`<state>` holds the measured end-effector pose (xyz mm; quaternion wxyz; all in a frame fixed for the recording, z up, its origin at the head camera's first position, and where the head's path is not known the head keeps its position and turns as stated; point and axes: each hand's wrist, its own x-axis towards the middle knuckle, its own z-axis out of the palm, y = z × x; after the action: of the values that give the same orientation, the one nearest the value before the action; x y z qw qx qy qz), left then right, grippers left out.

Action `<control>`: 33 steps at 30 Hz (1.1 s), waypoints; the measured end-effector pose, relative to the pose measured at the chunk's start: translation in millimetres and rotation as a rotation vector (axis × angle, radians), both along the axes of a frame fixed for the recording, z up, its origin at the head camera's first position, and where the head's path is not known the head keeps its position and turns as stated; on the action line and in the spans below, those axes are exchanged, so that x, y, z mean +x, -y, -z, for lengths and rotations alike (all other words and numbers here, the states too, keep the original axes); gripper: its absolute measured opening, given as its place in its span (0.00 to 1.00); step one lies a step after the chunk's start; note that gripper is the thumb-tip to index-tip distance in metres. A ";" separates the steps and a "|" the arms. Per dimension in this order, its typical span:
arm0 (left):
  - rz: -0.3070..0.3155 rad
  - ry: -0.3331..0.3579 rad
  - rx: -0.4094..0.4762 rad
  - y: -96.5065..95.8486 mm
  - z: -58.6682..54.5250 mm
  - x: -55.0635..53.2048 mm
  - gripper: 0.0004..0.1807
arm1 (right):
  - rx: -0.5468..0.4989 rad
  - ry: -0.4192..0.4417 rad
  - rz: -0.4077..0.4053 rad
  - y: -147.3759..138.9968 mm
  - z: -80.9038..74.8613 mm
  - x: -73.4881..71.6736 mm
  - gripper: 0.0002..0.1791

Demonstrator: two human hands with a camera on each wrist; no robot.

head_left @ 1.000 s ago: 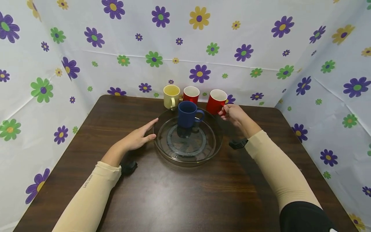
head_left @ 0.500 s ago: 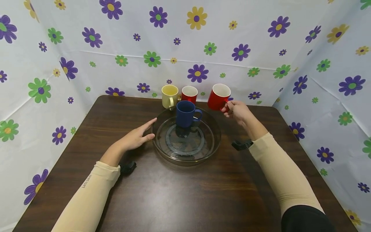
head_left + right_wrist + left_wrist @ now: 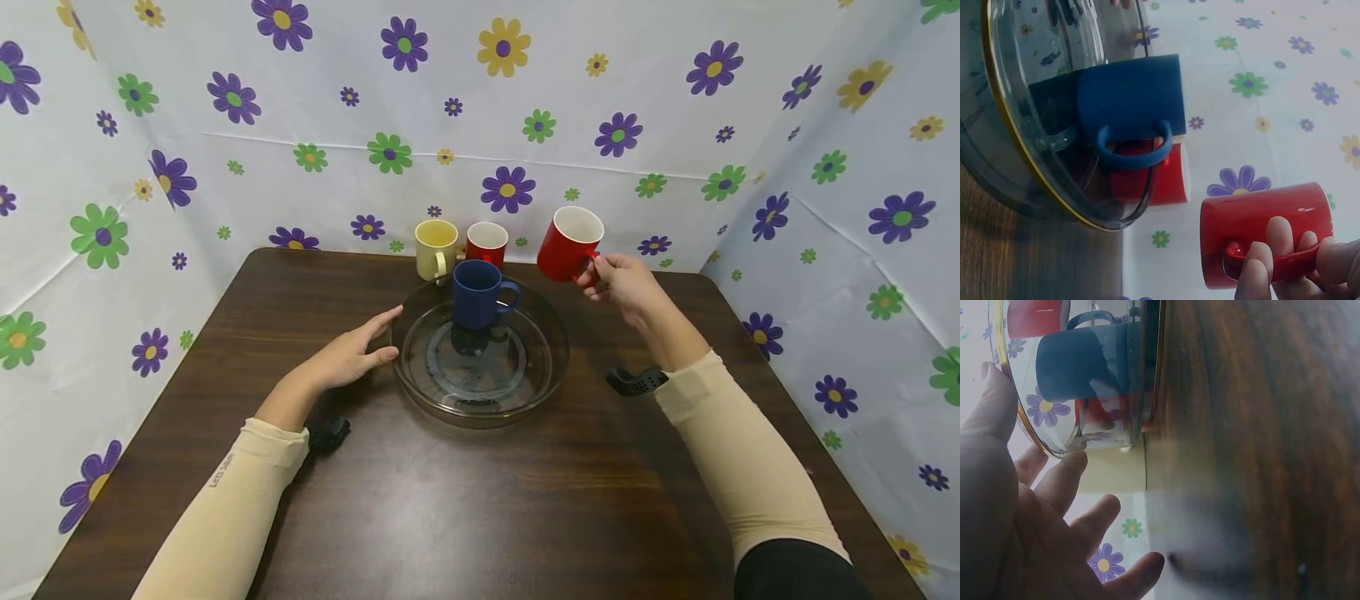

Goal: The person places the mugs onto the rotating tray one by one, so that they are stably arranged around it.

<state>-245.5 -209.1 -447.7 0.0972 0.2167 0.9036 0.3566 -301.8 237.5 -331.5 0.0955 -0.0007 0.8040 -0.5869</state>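
Note:
My right hand (image 3: 624, 287) grips the handle of a red mug (image 3: 561, 248) with a white inside, raised above the table's back edge and a little tilted. In the right wrist view, fingers curl through the handle of that red mug (image 3: 1266, 231). A blue mug (image 3: 474, 296) stands upright at the back inside a round clear glass dish (image 3: 480, 408), its handle toward the right. My left hand (image 3: 347, 357) has its fingers spread and rests at the dish's left rim. In the left wrist view, the thumb and fingertips of the left hand (image 3: 1054, 512) lie along the glass rim.
Behind the dish stand a yellow mug (image 3: 435, 248) and a second red mug (image 3: 487, 242), partly hidden by the blue mug. All of this is on a dark wooden table (image 3: 465, 500). A flowered white curtain (image 3: 330, 108) hangs close behind and on both sides.
My right hand has lifted the red mug up from the table behind the dish and slightly right, tilting it. The left hand, dish and blue mug keep their places.

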 end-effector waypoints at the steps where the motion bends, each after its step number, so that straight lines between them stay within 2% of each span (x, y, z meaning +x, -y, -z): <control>1: 0.000 -0.002 0.001 0.1 -0.3 0.0 0.40 | 0.003 -0.003 -0.002 -0.3 -1.2 1.5 0.20; 8: 0.006 -0.023 0.003 -1.5 0.3 -0.3 0.40 | 0.026 -0.028 -0.025 -1.1 -6.2 15.1 0.20; 14: -0.007 -0.036 -0.015 -2.0 -1.5 -0.5 0.40 | 0.006 -0.047 -0.057 1.6 -6.1 25.6 0.19; 19: -0.015 -0.044 -0.021 -3.0 -3.7 0.8 0.40 | -0.004 -0.036 -0.083 5.4 -3.5 33.1 0.17; 27: -0.011 -0.051 -0.013 -3.7 -3.7 0.5 0.40 | 0.042 -0.018 -0.116 12.7 3.0 44.2 0.17; 33: -0.006 -0.050 -0.002 -2.1 -2.0 1.1 0.39 | 0.017 0.012 -0.166 19.7 9.8 48.1 0.17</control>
<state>-244.4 -207.0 -445.7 0.0739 0.2229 0.9067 0.3504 -253.7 217.8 -341.3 0.1489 -0.0631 0.8056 -0.5700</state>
